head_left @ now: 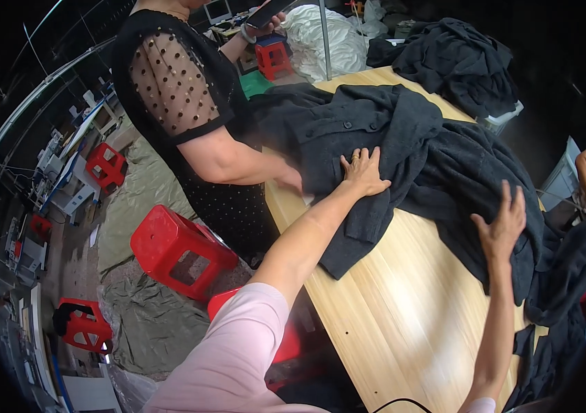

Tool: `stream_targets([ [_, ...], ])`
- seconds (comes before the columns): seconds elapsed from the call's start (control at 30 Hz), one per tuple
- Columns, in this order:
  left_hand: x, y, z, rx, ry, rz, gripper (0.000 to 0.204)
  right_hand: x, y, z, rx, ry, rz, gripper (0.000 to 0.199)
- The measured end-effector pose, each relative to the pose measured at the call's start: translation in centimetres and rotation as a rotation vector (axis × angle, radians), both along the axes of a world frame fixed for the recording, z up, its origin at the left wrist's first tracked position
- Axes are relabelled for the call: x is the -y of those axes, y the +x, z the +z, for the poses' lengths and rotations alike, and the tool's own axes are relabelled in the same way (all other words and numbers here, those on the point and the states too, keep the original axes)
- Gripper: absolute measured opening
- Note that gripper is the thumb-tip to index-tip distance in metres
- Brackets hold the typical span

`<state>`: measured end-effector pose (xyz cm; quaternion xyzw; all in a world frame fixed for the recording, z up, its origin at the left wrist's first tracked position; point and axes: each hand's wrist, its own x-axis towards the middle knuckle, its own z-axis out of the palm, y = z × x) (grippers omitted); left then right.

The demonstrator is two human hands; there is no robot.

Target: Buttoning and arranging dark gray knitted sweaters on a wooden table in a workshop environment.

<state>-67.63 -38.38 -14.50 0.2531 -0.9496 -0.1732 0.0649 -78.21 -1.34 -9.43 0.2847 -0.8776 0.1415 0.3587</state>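
A dark grey buttoned coat [334, 131] lies spread on the wooden table [403, 289], one sleeve hanging toward the near side. My left hand [365, 172] rests on it with fingers spread, palm down, a ring on one finger. Over more dark grey garments [479, 172] on the right, my right hand [503, 224] is raised with its fingers apart, holding nothing. Whether it touches the cloth I cannot tell. Across the left edge, a co-worker's hand [291, 177] reaches to the coat's edge, its fingertips partly hidden.
The co-worker in black stands at the table's left, holding a phone [269, 12] in the other hand. Red stools [169, 241] stand on the floor at left. Another dark garment heap [455, 62] sits at the far end, beside a metal pole [325, 41]. White cloth is piled behind.
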Motion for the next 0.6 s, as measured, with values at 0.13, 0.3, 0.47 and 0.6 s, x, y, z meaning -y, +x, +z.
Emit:
stream_targets([
  [0.13,0.3,0.2,-1.1,-0.015,-0.089,-0.081,0.104,-5.5,-7.9,-2.6,0.388,0.020,-0.283,0.123],
  [0.3,1.1,1.3,-2.3,-0.054,-0.129,-0.104,0.102,-6.0,-9.2,-3.5,0.448,0.041,-0.211,0.083],
  [0.47,-2.0,1.2,-1.3,-0.110,-0.033,-0.007,0.092,-7.8,-11.2,-2.0,0.657,-0.072,-0.096,0.089],
  [0.6,-7.0,3.0,-1.3,-0.272,-0.036,-0.106,0.087,-6.6,-9.0,0.4,0.899,-0.336,-0.059,0.109],
])
